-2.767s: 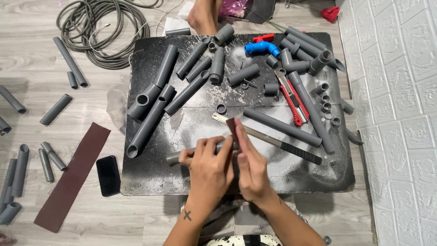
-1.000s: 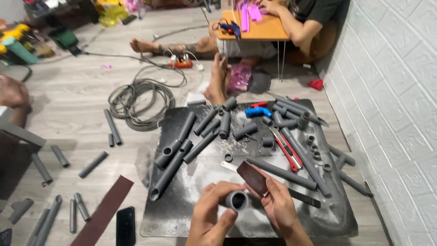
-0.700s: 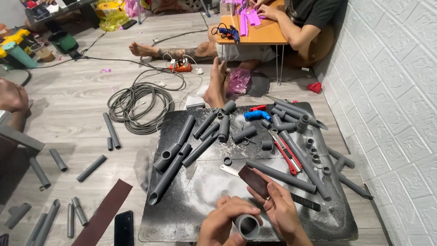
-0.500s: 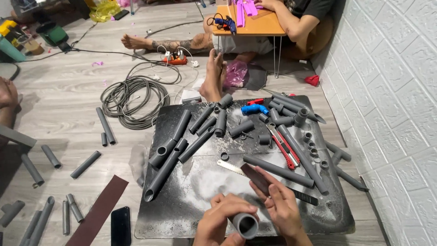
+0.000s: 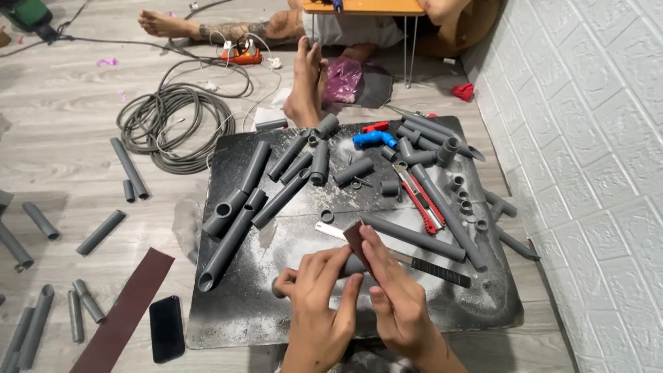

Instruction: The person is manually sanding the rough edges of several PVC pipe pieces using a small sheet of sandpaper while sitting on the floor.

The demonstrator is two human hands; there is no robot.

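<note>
Head view: the left hand [image 5: 319,304] is closed around a short grey pipe piece [image 5: 280,286], which looks like smooth matte plastic with a round section. Its long axis runs nearly level from left to right; one end shows at the left of the fingers, and the other end is hidden between the two hands. The right hand [image 5: 395,304] pinches a small piece of sandpaper [image 5: 357,237], dark reddish brown and rough looking, and presses it against the pipe at that hidden end. Both hands are just above the near edge of the counter [image 5: 228,324], a dark board dusted with pale powder.

Just beyond the hands lies a thin metal saw blade with a black ribbed handle [image 5: 442,272], pointing to the right and slightly toward the person. Many more grey pipes [image 5: 414,237] of different lengths lie scattered on the counter, together with small grey rings, a red utility knife [image 5: 420,200] and a blue elbow fitting [image 5: 373,139]. On the wooden floor at the left are a long strip of sandpaper [image 5: 124,314], a black phone [image 5: 166,328] and a coiled grey cable [image 5: 173,124].
</note>
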